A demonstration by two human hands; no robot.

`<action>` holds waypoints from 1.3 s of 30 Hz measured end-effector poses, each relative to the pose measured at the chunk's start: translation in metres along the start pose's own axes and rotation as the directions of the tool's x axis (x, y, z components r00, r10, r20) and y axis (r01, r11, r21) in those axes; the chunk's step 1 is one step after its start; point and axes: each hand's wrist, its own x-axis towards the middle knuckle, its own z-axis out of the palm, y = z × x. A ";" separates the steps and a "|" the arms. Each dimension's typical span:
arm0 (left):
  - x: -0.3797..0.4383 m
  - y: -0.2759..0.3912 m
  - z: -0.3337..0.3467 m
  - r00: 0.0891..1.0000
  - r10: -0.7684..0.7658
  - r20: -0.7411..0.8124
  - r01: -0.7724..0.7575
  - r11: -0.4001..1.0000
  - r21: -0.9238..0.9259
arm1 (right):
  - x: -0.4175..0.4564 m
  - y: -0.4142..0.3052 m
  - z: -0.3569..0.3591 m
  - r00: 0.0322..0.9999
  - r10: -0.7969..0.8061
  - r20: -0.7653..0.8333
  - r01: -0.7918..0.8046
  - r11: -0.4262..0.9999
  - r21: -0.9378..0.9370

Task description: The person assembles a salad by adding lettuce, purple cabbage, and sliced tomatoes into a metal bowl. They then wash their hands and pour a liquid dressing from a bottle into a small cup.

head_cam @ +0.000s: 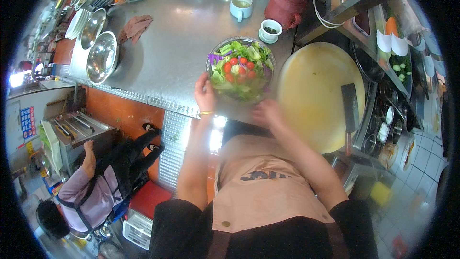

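A round metal bowl (207,65) of salad stands on the steel worktop before me. Green lettuce (230,48), purple cabbage shreds (215,58) and several cherry tomatoes (233,61) fill it, the tomatoes gathered in the middle. My left hand (205,93), with a yellow band at the wrist, is at the bowl's left rim, fingers curled; whether it grips the rim is unclear. Close to the bowl's near right side, my right hand (266,113) is blurred, and its fingers cannot be made out. The bowl's near edge is blurred too.
On the right, a cleaver (349,108) lies on a large round cutting board (316,90). Behind the salad stand a lidded cup (270,34), a mug (241,9) and a red thermos jug (286,3). Metal bowls (102,59) and a cloth (136,28) lie left; another person (90,190) is beyond.
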 end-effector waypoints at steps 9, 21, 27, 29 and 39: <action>0.022 0.033 -0.014 0.938 0.321 0.130 -0.345 0.834 0.430 | 0.047 0.007 0.007 0.997 -0.047 0.058 0.039 0.991 0.130; 0.078 0.063 -0.031 0.641 0.149 0.753 -0.746 0.355 0.564 | 0.015 0.027 -0.005 0.879 -0.450 -0.156 0.436 0.892 -0.120; 0.090 0.050 -0.018 0.508 0.210 0.836 -0.854 0.248 0.457 | 0.026 -0.020 0.029 0.815 -0.524 -0.246 0.321 0.763 -0.562; 0.092 0.045 -0.006 0.502 0.207 0.840 -0.862 0.200 0.466 | 0.027 -0.031 0.037 0.855 -0.430 -0.290 0.285 0.857 -0.429; 0.093 0.056 -0.030 0.488 0.285 0.825 -0.838 0.419 0.350 | 0.004 -0.002 0.037 0.623 -0.692 -0.365 0.353 0.665 -0.658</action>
